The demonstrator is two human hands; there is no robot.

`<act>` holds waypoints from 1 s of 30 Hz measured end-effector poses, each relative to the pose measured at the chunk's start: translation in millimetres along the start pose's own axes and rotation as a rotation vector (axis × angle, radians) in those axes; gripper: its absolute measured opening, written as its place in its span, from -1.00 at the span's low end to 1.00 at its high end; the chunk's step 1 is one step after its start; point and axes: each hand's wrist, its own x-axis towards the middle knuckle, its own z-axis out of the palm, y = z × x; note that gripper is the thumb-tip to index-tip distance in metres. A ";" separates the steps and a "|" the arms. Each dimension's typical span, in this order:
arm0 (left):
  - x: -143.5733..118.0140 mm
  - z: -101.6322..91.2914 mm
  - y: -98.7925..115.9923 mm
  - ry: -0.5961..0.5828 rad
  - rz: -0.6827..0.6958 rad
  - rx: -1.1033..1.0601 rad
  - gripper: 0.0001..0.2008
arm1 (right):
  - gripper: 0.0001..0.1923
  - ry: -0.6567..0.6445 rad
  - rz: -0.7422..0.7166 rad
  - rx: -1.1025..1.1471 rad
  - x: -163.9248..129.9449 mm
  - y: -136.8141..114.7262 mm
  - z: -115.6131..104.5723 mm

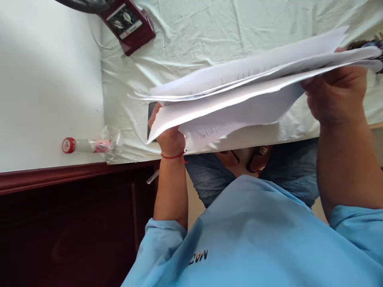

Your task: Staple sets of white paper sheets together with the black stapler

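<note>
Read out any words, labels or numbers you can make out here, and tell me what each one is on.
"MAC", seen upside down and cut off by a fold: on the light blue shirt.
Printed lines on the sheets of paper held by the left hand and right hand: too blurred to read.
White label on the dark red box: too small to read.
Pink label on the plastic bottle: blurred, unreadable.
</note>
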 end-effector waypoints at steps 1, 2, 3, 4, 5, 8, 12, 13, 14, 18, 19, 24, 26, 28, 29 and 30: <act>-4.2 0.7 -2.6 -0.006 0.009 -0.007 -0.41 | -0.42 0.005 0.035 0.022 -2.1 1.7 0.7; -7.9 1.1 -5.0 -0.012 0.025 -0.035 -0.41 | -0.39 0.010 0.071 0.048 -3.9 2.9 1.7; -10.9 1.2 -6.9 -0.013 0.036 -0.073 -0.44 | -0.38 0.019 0.103 0.077 -5.3 3.6 3.1; -13.4 1.3 -8.1 -0.019 0.033 -0.094 -0.48 | -0.38 0.030 0.125 0.107 -6.6 3.5 4.9; -15.4 1.6 -8.6 -0.022 0.025 -0.107 -0.51 | -0.41 0.043 0.142 0.135 -7.7 3.0 7.1; -20.5 3.2 -7.2 -0.008 -0.008 -0.125 -0.56 | -0.54 0.054 0.168 0.205 -10.4 -0.3 14.7; -30.7 3.3 -6.1 0.018 -0.035 -0.133 -0.58 | -0.61 0.038 0.184 0.248 -11.6 -1.9 22.0; -34.1 2.3 -6.8 0.015 -0.052 -0.132 -0.59 | -0.61 0.038 0.191 0.252 -11.3 -1.4 22.9; -37.6 1.0 -7.8 0.011 -0.075 -0.132 -0.59 | -0.61 0.038 0.200 0.256 -10.8 -0.7 23.3; -49.3 -4.2 -11.2 0.033 -0.153 -0.148 -0.61 | -0.53 0.004 0.244 0.281 -9.4 2.2 25.0; -51.0 -5.1 -11.8 0.051 -0.156 -0.152 -0.60 | -0.51 -0.013 0.260 0.283 -9.5 3.0 25.9; -50.6 -10.2 -20.6 0.087 -0.134 -0.149 -0.54 | -0.48 -0.067 0.354 0.211 -8.5 10.3 34.3; -45.2 -13.3 -27.0 0.072 -0.102 -0.130 -0.46 | -0.55 -0.035 0.324 0.178 -4.4 13.2 37.7; -36.2 -15.8 -30.8 0.071 -0.038 -0.119 -0.34 | -0.58 -0.002 0.252 0.167 2.3 13.2 40.1; -30.7 -16.5 -30.5 0.071 0.000 -0.120 -0.27 | -0.59 0.007 0.207 0.168 6.0 12.0 40.6; -24.9 -16.7 -28.5 0.066 0.037 -0.122 -0.18 | -0.58 0.015 0.160 0.170 9.6 10.1 40.5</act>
